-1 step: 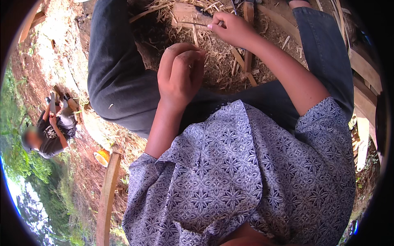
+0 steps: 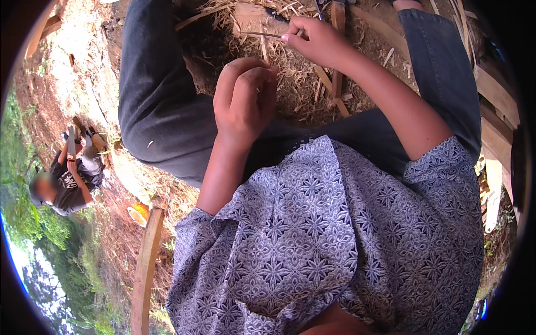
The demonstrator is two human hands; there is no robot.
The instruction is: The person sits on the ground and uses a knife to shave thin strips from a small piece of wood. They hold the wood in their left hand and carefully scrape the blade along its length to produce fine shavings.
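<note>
A slim dark rod-like tool (image 2: 261,34) is at the top of the view, its free end pointing left across the lower part of a pale wooden block (image 2: 251,15); whether the two touch, I cannot tell. The fingers of the right hand (image 2: 319,42) are clamped on the other end of the tool, the thumb lying along it. Below the block and just left of the tool's line, the left hand (image 2: 244,100) hangs with its back to the camera and its fingers bent; their tips are hidden, so I cannot tell whether they hold anything. Curled wood shavings (image 2: 216,8) lie around the block and over the ground, and a narrow brown strip of wood (image 2: 338,50) stretches just beside the right hand. Dark trousers (image 2: 159,95) frame this spot on both sides, with a patterned blue-and-white shirt (image 2: 279,223) below. Farther out, planks (image 2: 497,95) show at the right rim, a long board (image 2: 146,268) at lower left, and near its upper end an orange item (image 2: 139,214). Well apart at far left, a co-worker (image 2: 75,187) sits holding a saw (image 2: 71,142), near green foliage (image 2: 53,229).
</note>
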